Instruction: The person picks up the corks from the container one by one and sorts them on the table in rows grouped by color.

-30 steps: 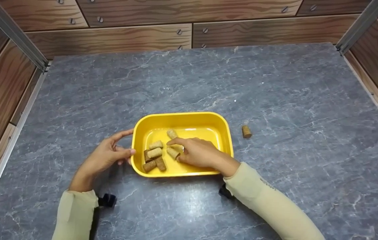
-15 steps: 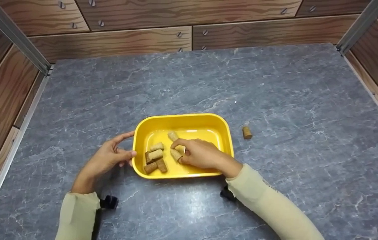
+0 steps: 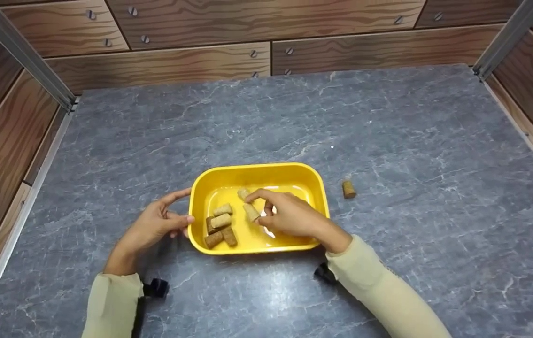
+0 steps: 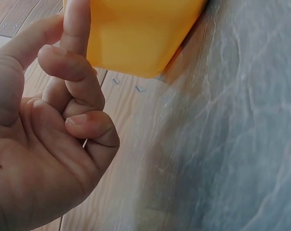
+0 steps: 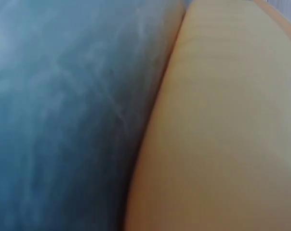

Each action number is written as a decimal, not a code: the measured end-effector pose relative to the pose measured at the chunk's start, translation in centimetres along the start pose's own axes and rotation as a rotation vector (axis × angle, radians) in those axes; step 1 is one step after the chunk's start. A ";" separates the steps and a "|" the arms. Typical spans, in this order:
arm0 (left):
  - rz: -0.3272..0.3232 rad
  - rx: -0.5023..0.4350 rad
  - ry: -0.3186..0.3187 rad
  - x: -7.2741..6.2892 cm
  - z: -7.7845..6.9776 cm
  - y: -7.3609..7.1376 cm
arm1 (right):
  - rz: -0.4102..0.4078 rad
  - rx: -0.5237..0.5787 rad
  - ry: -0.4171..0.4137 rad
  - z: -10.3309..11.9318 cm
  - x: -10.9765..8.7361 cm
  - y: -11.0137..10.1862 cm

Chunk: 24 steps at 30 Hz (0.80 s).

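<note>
A yellow plastic tub [image 3: 275, 172] stands on the table. My left hand [image 3: 153, 223] holds its left end, thumb tip at the rim and index finger along the outer wall. In the left wrist view the other fingers are curled in below the tub's wall [image 4: 131, 43]. Inside the tub, my right hand [image 3: 292, 216] has a pale cork [image 3: 251, 212] between thumb and index finger. Another pale cork [image 3: 243, 193] lies just beyond the fingertip. Pale corks [image 3: 221, 220] and brown corks [image 3: 229, 236] are bunched at the tub's left side. The right wrist view shows mostly a sleeve [image 5: 222, 120].
A lone brown cork [image 3: 349, 189] rests on the table right of the tub. The grey marbled tabletop [image 3: 266, 117] is bounded by wood-patterned panels [image 3: 191, 61] at the back and both sides, with metal posts in the back corners.
My right hand has shifted slightly, its index finger more extended, and the pale cork at its fingertips has turned a little. My left hand keeps its place on the tub. The head view has tilted slightly.
</note>
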<state>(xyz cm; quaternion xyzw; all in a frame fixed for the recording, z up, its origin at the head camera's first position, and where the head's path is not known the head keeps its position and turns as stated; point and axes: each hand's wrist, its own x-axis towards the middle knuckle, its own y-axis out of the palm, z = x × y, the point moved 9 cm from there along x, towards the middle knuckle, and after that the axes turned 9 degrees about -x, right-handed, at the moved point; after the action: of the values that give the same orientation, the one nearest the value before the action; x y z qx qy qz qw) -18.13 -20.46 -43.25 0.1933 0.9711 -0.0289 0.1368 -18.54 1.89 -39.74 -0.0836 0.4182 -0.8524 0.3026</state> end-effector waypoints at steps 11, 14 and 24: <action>-0.013 -0.014 -0.005 -0.1 0.3 -0.2 | -0.066 0.247 -0.011 -1.0 -2.3 -3.4; -0.010 -0.020 -0.007 -0.1 0.4 -0.1 | -0.076 0.318 0.004 -1.6 -3.1 -4.1; -0.001 0.000 -0.003 0.0 0.2 -0.2 | -0.156 0.336 0.014 -3.5 -6.1 -6.6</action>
<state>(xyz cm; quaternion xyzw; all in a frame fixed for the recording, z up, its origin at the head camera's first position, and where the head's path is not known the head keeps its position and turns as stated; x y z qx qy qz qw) -18.19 -20.63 -43.44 0.1926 0.9711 -0.0293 0.1382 -17.97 10.85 -36.25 -0.0583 0.2644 -0.9316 0.2424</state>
